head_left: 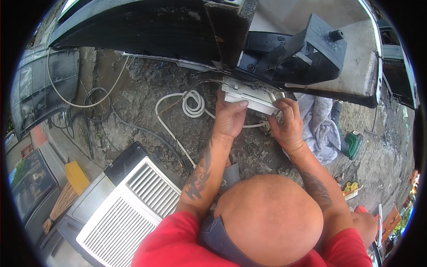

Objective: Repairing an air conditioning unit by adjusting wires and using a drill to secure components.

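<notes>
One white panel (253, 104): at the dark housing's (169, 35) near edge
Left hand (231, 119): half-curled, thumb holding its left part
Right hand (288, 123): fingers bent, gripping its right end
Ground (387, 138): coiled white hose (194, 114); grey cloth (321, 131) beside green drill (352, 144)

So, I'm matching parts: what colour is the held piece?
The piece is white, best in head view.
</notes>
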A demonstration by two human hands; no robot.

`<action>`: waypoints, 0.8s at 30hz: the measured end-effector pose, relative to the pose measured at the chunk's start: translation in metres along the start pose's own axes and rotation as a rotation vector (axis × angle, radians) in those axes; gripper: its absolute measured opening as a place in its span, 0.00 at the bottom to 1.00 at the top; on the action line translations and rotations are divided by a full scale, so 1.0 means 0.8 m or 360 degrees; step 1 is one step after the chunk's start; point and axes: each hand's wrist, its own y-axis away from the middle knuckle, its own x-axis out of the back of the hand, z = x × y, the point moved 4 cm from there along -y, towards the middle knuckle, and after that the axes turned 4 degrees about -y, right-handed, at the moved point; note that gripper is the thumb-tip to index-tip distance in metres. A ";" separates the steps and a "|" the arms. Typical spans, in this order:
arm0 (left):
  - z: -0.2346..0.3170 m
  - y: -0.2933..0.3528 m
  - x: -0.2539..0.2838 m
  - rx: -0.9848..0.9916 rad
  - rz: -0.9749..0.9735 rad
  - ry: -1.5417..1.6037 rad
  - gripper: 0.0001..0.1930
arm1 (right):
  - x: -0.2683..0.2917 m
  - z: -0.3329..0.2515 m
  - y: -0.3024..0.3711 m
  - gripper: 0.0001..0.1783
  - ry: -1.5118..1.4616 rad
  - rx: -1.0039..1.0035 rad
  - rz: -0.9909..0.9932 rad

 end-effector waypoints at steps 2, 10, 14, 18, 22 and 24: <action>0.001 -0.005 -0.003 -0.0014 0.0000 -0.0058 0.34 | 0.000 0.001 -0.003 0.26 0.0031 -0.0020 -0.0006; -0.003 -0.004 -0.011 -0.0037 0.0174 0.0009 0.26 | 0.001 0.002 -0.009 0.25 0.0028 -0.0044 0.0105; -0.009 0.001 -0.001 0.0062 0.0043 0.0168 0.26 | 0.001 -0.007 -0.003 0.24 0.0026 -0.0025 0.0042; -0.010 0.005 -0.002 0.0127 -0.0044 0.0124 0.26 | -0.002 -0.006 0.001 0.24 0.0036 -0.0003 0.0047; -0.014 0.003 -0.001 0.0206 -0.0096 0.0177 0.25 | -0.001 -0.001 0.007 0.25 0.0025 -0.0019 0.0000; -0.007 -0.002 -0.002 0.0217 -0.0047 0.0057 0.24 | -0.001 -0.004 0.002 0.24 0.0028 -0.0023 0.0016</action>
